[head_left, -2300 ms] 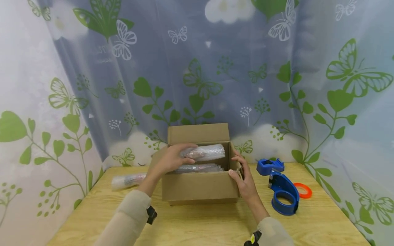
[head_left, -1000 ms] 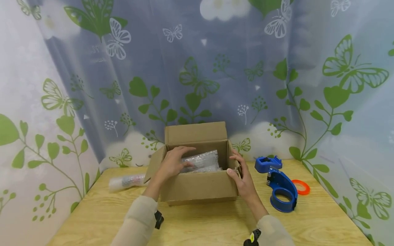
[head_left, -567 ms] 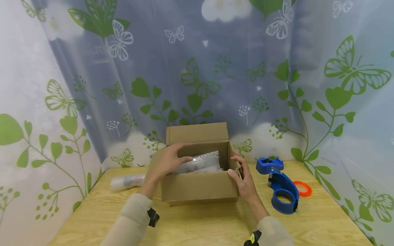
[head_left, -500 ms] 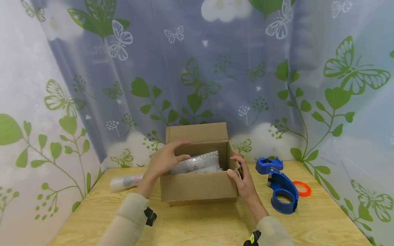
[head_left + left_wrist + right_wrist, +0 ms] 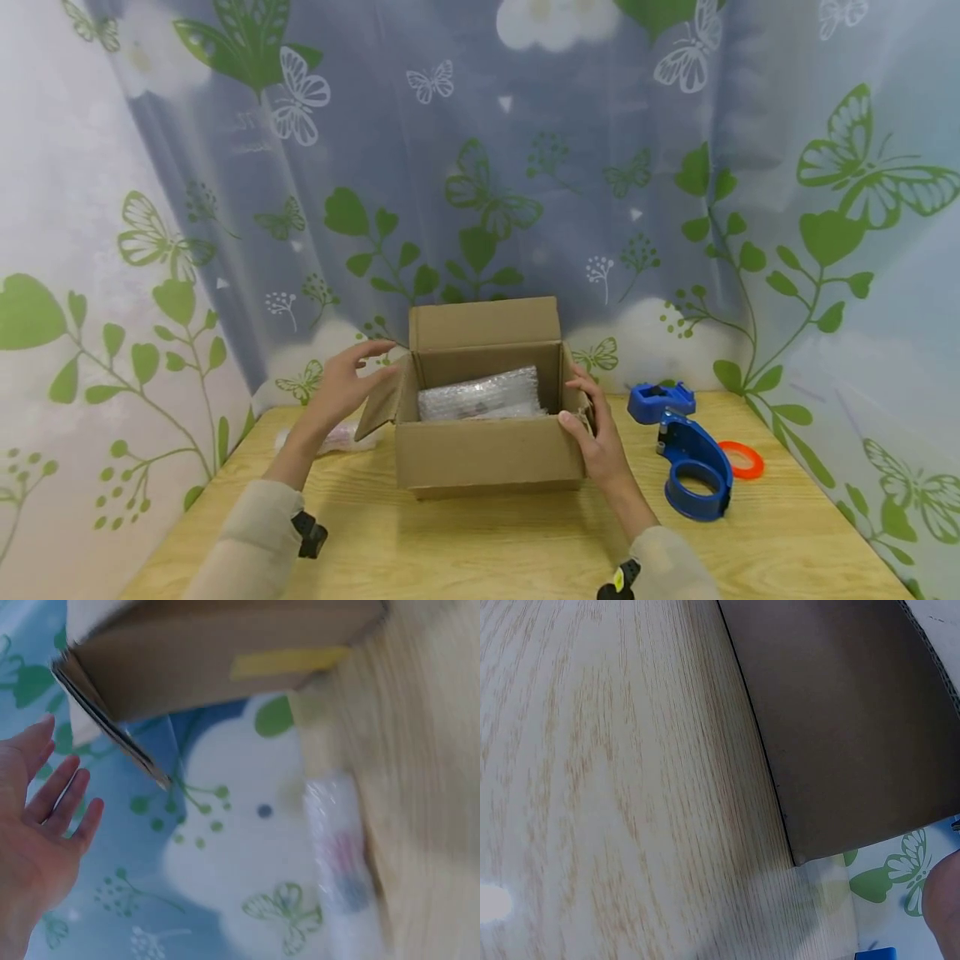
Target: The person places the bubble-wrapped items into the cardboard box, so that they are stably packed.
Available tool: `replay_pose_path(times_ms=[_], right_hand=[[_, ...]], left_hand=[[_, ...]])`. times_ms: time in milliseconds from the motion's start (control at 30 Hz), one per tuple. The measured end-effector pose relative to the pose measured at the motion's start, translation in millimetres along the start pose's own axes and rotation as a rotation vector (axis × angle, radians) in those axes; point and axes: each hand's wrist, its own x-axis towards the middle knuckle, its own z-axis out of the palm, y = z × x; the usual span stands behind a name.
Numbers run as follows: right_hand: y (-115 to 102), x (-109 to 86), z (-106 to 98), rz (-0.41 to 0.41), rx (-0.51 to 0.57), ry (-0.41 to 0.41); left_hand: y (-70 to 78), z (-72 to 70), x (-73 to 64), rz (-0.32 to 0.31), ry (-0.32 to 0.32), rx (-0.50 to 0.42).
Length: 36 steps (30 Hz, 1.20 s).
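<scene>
An open cardboard box (image 5: 491,454) stands on the wooden table with its back flap raised. Inside it lie bubble-wrapped packages (image 5: 480,395), the upper one slightly slanted. My right hand (image 5: 603,446) grips the box at its right front corner, thumb on the front and fingers along the right side; only a bit of that hand (image 5: 945,904) shows in the right wrist view. Beside the left flap (image 5: 381,402) my left hand (image 5: 341,390) is in the air, fingers loosely extended and holding nothing. A bubble-wrapped roll (image 5: 343,862) lies on the table to the left, partly behind my left forearm in the head view.
Right of the box stand a large blue tape dispenser (image 5: 693,475) and a smaller blue one (image 5: 660,403). An orange-red tape roll (image 5: 751,460) lies beside them. A printed curtain (image 5: 480,183) hangs behind the table.
My left hand let go of the upper bubble-wrapped package, which settled into the box, then moved out leftward past the left flap. My right hand keeps its grip on the box.
</scene>
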Motion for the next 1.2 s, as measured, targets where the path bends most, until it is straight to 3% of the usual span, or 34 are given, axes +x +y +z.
replay_pose_path(times_ms=[467, 700, 1067, 1200], right_hand=[[2, -0.6, 1, 0.02, 0.001, 0.01], [3, -1.0, 2, 0.023, -0.005, 0.017], [4, -0.8, -1, 0.009, 0.003, 0.019], [4, -1.1, 0, 0.003, 0.004, 0.014]], left_hand=[[-41.8, -20.8, -36.2, -0.088, 0.013, 0.112], [-60.2, -26.9, -46.8, -0.158, -0.007, 0.145], [-84.6, -33.2, -56.6, -0.212, -0.062, 0.15], [-95.8, -33.2, -62.3, -0.215, -0.047, 0.189]])
